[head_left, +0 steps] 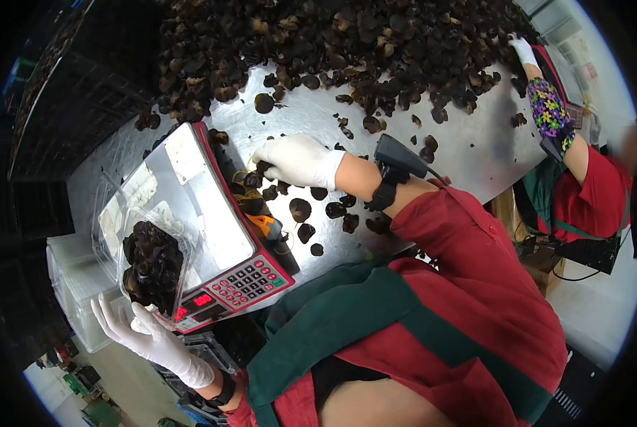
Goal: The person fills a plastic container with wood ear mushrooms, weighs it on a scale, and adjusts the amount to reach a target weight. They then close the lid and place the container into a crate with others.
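My white-gloved right hand (295,160) reaches over the metal table, its fingertips pinched on a dark wood ear mushroom (263,166). Several loose mushrooms and an orange-and-black tool (264,225) lie just below it, beside the scale. At the lower left, my gloved left hand (144,338) has its fingers stretched apart at the near end of a clear plastic box (184,265). Wood ear mushrooms (151,265) are heaped in that box, and its clear lid (107,213) stands open. The box rests on the left part of a red-framed digital scale (226,235) with lit red digits.
A large pile of wood ear mushrooms (347,50) covers the table's far side. Stacked clear boxes (83,292) stand left of the scale, with black crates (83,107) farther back. A co-worker's gloved hand (523,51) touches the pile at the upper right, near another scale (557,78).
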Action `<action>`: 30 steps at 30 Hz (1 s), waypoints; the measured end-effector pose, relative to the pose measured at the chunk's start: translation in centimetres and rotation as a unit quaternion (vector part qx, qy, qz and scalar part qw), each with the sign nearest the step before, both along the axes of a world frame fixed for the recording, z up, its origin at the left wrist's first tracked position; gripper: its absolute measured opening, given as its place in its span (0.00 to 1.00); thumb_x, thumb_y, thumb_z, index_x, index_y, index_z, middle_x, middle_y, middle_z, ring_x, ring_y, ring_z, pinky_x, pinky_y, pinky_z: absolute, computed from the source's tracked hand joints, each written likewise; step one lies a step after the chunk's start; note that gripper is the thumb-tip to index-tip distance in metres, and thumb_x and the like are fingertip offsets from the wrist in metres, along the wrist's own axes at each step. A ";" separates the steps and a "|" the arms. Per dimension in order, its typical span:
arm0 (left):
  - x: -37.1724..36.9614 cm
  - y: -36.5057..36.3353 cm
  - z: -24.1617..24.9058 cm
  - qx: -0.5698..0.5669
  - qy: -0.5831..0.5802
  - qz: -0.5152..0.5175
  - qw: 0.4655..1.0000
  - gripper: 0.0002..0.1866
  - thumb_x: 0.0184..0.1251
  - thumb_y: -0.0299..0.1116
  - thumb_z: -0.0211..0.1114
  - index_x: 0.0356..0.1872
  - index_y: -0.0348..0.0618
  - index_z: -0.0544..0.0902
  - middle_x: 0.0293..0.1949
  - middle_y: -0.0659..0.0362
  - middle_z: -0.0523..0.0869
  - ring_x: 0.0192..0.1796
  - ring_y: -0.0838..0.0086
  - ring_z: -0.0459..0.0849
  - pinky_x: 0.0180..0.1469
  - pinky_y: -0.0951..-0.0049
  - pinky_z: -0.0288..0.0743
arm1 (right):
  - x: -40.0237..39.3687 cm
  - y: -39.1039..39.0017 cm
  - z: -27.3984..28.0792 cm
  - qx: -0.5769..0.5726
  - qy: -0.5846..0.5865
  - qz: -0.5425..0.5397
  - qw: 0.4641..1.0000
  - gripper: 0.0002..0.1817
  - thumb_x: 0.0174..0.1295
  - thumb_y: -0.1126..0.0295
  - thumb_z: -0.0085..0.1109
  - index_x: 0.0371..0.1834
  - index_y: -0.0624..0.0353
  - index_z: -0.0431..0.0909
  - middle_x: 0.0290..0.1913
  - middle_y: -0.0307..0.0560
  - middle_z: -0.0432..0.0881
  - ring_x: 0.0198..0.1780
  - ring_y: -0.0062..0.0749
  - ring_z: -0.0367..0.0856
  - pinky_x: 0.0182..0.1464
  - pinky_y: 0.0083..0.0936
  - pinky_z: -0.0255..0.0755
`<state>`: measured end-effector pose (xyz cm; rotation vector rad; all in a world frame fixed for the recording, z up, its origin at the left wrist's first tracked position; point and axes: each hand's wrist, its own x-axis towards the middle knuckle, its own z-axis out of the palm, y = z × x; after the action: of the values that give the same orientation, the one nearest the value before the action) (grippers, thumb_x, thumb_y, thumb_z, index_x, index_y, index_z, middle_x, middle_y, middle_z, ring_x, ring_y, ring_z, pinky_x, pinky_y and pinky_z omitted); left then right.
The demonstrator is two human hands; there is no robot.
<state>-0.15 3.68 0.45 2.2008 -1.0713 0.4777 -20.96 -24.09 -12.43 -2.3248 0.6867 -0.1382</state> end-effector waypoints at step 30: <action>-10.8 -20.4 -5.8 0.431 -0.269 -0.297 0.808 0.05 0.53 0.25 0.62 0.32 0.44 0.84 0.29 0.53 0.87 0.36 0.60 0.86 0.42 0.62 0.72 | -9.5 -4.7 1.9 0.632 -0.221 -0.091 0.737 0.11 0.75 0.67 0.54 0.52 0.62 0.78 0.41 0.42 0.86 0.30 0.15 0.79 0.23 0.09 0.66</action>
<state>-10.91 -16.75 -5.38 2.2575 -2.5996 0.3556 -30.46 -28.81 -10.53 -0.8443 0.4880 -0.2125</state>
